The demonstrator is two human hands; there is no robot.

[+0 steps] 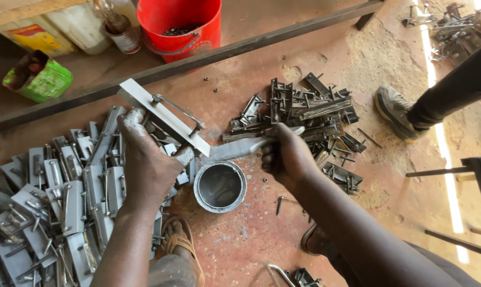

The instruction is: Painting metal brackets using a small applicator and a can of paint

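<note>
Two hands were at work over the reddish floor (261, 234), both closed on something. The left hand (144, 154), smeared with pale grey paint, was clamped on a flat metal latch plate (163, 114) with a bolt rod fixed along its face, holding it tilted above an open paint tin (219, 186). The right hand (285, 154) was closed round the handle of a paintbrush (240, 149), whose flat bristle end lay against the plate's lower edge, just over the tin.

By the look of it, the plate was stiff and fairly light for its size, but wet paint would have made it slippery, so the sound grip was at the far end and along the edges, clear of the fresh coat. Its corners looked sharp, and the bolt rod may have been free to slide.

Many grey-coated plates (65, 202) lay heaped on the floor to the left, and a pile of bare dark ones (304, 111) lay to the right. A red bucket (182, 24) stood beyond a long steel bar (240, 50). Another person's shoe (394, 109) rested near the dark pile.
</note>
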